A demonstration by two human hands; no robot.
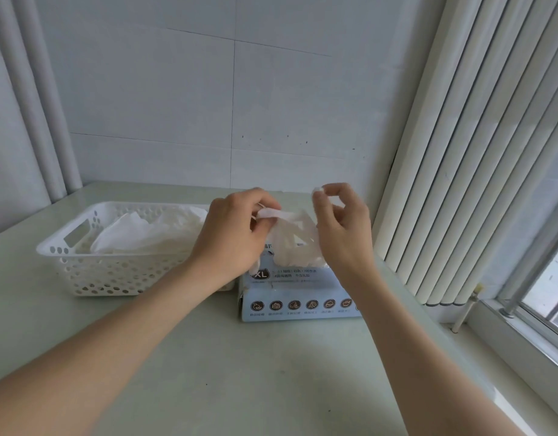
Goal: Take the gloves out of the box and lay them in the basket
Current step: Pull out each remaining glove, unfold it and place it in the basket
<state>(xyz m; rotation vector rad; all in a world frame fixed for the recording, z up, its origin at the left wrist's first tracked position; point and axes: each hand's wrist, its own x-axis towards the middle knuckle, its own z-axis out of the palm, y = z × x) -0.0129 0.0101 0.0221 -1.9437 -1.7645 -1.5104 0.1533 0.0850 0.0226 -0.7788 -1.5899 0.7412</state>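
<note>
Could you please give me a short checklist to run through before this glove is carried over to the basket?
1. Left hand pinches one edge of the glove: ok.
2. Right hand pinches the other edge: ok.
3. Glove clear of the box: cannot tell; its lower end hangs right at the opening.
4. Basket stands beside the box, on its left, with its top open: ok.
5. Room left in the basket: cannot tell; the gloves in the basket reach about rim height.
6. Box lies flat on the table: ok.
</note>
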